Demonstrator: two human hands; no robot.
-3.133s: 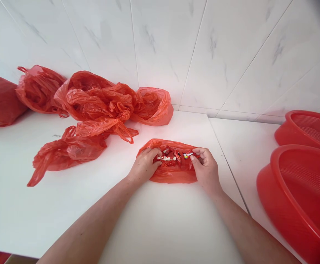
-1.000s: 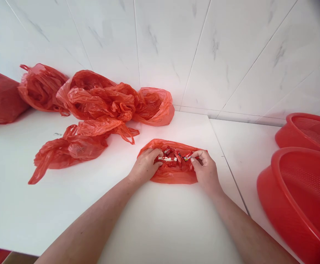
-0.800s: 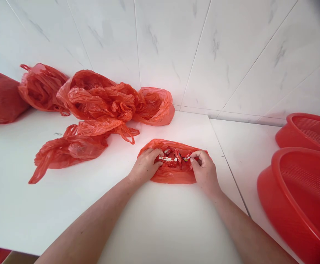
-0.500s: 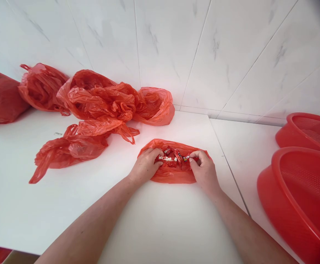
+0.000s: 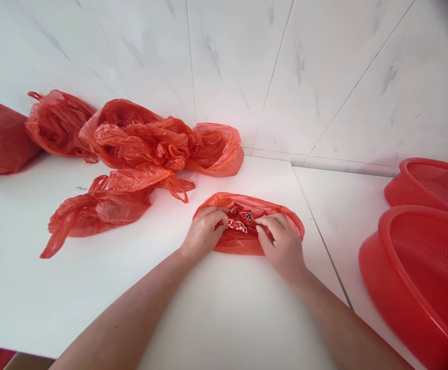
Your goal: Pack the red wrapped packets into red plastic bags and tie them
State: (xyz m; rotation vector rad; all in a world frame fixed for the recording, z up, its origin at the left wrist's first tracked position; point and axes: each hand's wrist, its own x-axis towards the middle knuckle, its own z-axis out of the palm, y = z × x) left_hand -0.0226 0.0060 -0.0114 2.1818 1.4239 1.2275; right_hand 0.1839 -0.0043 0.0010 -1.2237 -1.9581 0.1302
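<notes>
A small red plastic bag (image 5: 289,218) lies open on the white counter (image 5: 216,308) in front of me. Inside it sit several red-wrapped sweets (image 5: 241,222). My left hand (image 5: 203,231) is closed on the bag's left rim, holding the mouth apart. My right hand (image 5: 280,244) has its fingers curled inside the bag's mouth, pinching at the sweets. What sits between those fingertips is too small to name.
Several crumpled red plastic bags (image 5: 139,141) lie in a heap against the tiled wall at back left, one flatter bag (image 5: 96,210) nearer me. Two red plastic baskets (image 5: 420,272) stand at the right edge. A tile seam runs just right of my right hand.
My right hand has slid left, deeper into the bag's mouth, and the sweet with the blue label it held is now out of sight. The bag's right side has spread open. My left hand stayed put.
</notes>
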